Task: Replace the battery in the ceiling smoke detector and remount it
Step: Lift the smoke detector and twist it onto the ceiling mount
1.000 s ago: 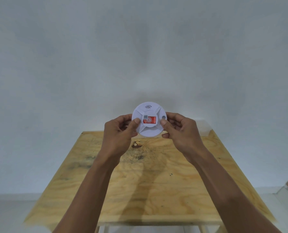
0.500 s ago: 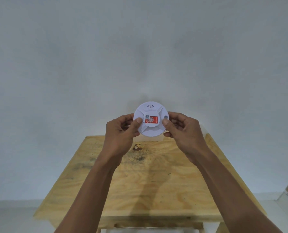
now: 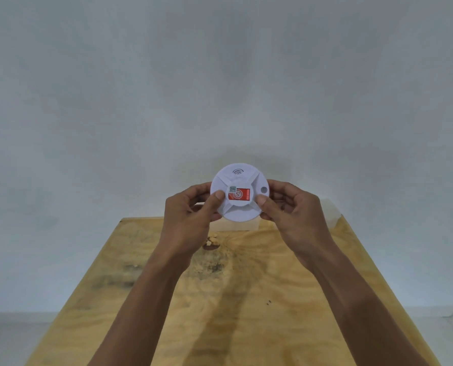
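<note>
**Detector held up over the table, still closed**

The round white plastic smoke detector (image 3: 238, 192) sits in the air between both hands, above the far edge of the bare plywood table (image 3: 246, 299) and in front of the plain grey wall (image 3: 220, 75). Its flat face, with a red-and-white label (image 3: 239, 194) at the centre and a small signal mark near the top rim, is turned toward the camera.

The left hand (image 3: 191, 220) grips the left rim, thumb pressed on the face beside the label and the other fingers curled behind the disc. The right hand (image 3: 291, 215) grips the right rim the same way, thumb on the face below a small round hole (image 3: 264, 189).

Over the last second the detector has crept slightly higher against the wall and the table's far edge has slipped lower in view; much of that looks like the head tilting. The grip itself has not changed, and the disc has neither turned visibly nor come apart.

That suggests the person is still at the opening step, probably about to twist or pry the halves apart. No battery or compartment is visible, so the swap appears not yet begun, and remounting is well ahead.
</note>
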